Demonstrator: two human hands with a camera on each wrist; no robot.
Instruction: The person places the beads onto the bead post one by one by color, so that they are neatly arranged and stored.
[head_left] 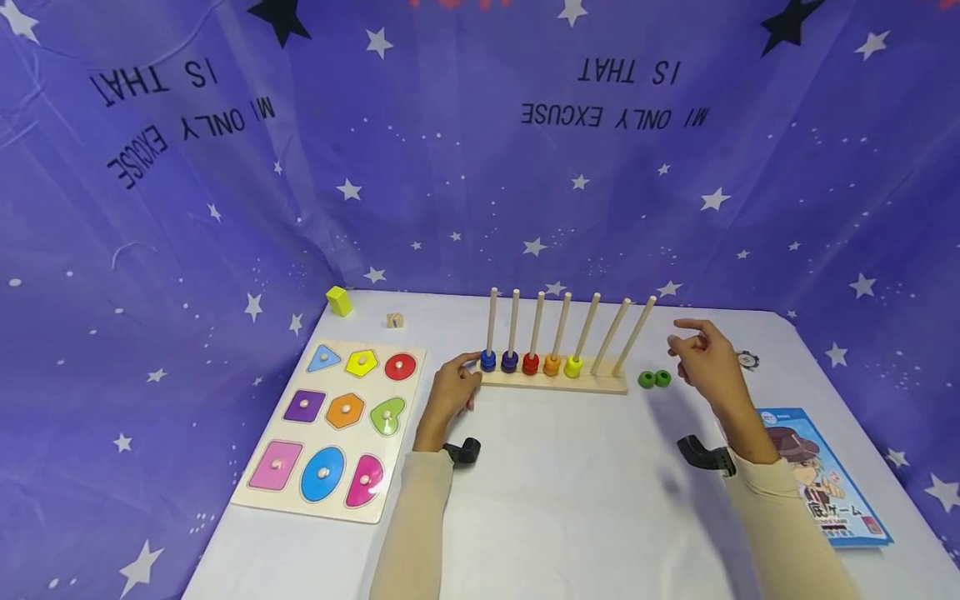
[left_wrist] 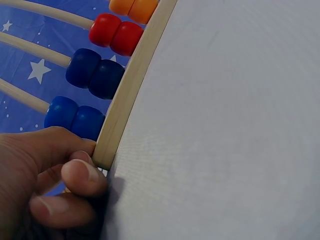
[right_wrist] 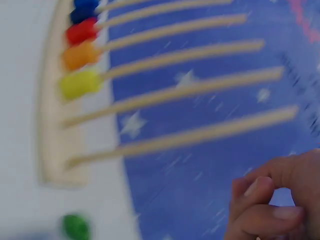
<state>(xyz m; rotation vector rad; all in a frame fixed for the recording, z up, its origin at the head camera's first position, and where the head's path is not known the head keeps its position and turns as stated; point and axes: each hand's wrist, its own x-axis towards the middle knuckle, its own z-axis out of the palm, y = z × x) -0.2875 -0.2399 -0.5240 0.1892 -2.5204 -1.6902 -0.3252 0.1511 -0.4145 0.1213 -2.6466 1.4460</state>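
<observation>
A wooden bead rack [head_left: 555, 382] with upright pegs stands at the back of the table. Its five left pegs carry blue [head_left: 487, 361], dark blue [head_left: 509, 362], red [head_left: 531, 364], orange [head_left: 552, 365] and yellow beads [head_left: 573, 367]; the two right pegs are bare. My left hand [head_left: 452, 390] holds the left end of the base, fingers right beside the blue beads [left_wrist: 89, 122]. Two green beads [head_left: 654, 379] lie just right of the rack. Raised near them is my right hand [head_left: 705, 360], fingers loosely bent, nothing visible between them.
A shape puzzle board [head_left: 330, 429] lies at left, with a small wooden cube [head_left: 395, 320] and a yellow block [head_left: 339, 301] behind it. At right, a blue illustrated box [head_left: 832, 479] is partly under my right forearm. A small dark-and-white object [head_left: 747, 359] sits past my right hand.
</observation>
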